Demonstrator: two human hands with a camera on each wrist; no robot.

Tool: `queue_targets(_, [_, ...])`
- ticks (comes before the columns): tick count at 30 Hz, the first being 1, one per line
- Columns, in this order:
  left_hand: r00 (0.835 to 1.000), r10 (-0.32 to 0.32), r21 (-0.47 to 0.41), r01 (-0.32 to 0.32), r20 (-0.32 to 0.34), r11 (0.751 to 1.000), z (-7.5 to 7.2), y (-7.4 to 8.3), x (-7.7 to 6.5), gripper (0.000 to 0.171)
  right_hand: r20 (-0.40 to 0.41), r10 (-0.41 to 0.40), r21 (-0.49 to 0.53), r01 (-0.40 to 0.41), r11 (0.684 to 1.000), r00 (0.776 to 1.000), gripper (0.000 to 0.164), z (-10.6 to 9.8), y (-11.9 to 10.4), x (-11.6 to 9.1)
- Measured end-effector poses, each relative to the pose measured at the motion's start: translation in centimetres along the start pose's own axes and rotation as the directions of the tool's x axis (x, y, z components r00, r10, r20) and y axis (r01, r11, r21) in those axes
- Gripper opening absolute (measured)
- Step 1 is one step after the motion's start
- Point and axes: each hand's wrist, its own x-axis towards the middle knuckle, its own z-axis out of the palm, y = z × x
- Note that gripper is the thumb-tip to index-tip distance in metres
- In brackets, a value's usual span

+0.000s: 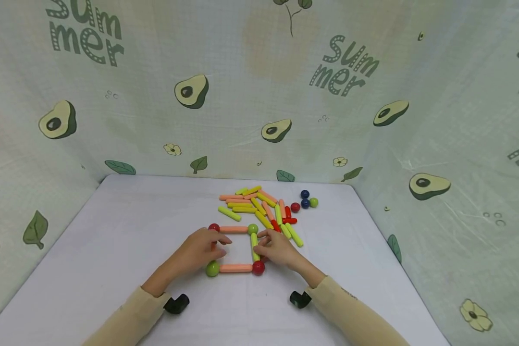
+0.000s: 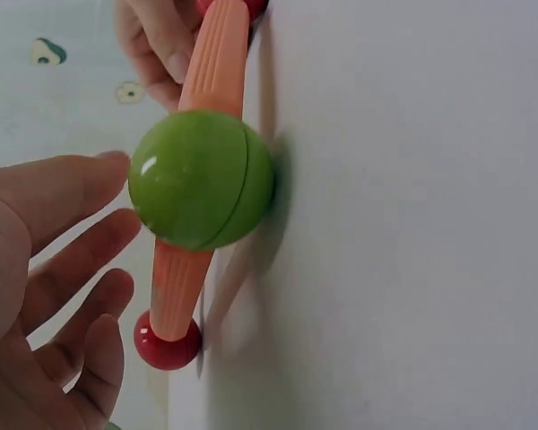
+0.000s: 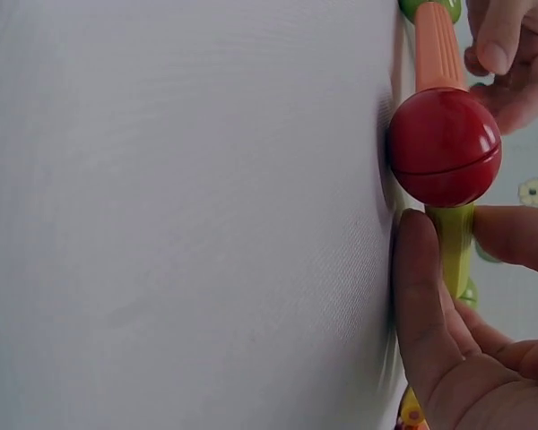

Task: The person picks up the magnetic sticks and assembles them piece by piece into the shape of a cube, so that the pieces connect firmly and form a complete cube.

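Ball-and-stick pieces form a four-sided frame on the table. Its front corners are a green ball (image 1: 213, 268) and a red ball (image 1: 258, 267); its back corners are a red ball (image 1: 214, 227) and a green ball (image 1: 253, 229). Orange sticks make the back side (image 1: 233, 229) and front side (image 1: 236, 268). My right hand (image 1: 278, 247) pinches the yellow-green stick (image 3: 454, 246) of the right side between thumb and fingers, close to the front red ball. Beside the left orange stick (image 2: 177, 287), my left hand (image 1: 202, 249) is relaxed, fingers loosely bent, partly hiding that stick in the head view.
Behind the frame lies a loose pile of orange, yellow, yellow-green and red sticks (image 1: 243, 210). To the pile's right are dark blue balls (image 1: 304, 194), a green ball (image 1: 314, 202) and a red ball (image 1: 295, 207). A printed cloth (image 1: 238, 154) hangs around the white table (image 1: 125, 240).
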Motion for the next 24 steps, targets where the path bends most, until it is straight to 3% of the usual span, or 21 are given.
queue_targets(4, [0.994, -0.041, 0.012, 0.042, -0.098, 0.999, -0.8, -1.3, 1.0, 0.031, 0.008, 0.000, 0.012, 0.000, 1.000, 1.000, 0.047, 0.0, 0.1, 0.0])
queue_targets(8, [0.989, -0.071, -0.019, 0.069, -0.131, 0.997, -1.5, -2.8, 1.8, 0.040, 0.011, 0.008, 0.019, -0.008, 1.000, 1.000, 0.048, 0.0, 0.1, 0.1])
queue_targets(17, [0.996, -0.088, -0.109, 0.089, 0.014, 0.990, -2.2, -5.6, 2.5, 0.039, 0.029, 0.009, 0.012, -0.010, 1.000, 1.000, 0.047, -0.2, 0.1, 0.0])
queue_targets(24, [0.990, -0.115, -0.153, 0.127, 0.086, 0.980, -2.4, -6.3, 2.7, 0.034, -0.003, 0.000, -0.064, 0.000, 0.998, 1.000, 0.041, -2.4, 0.6, -0.2])
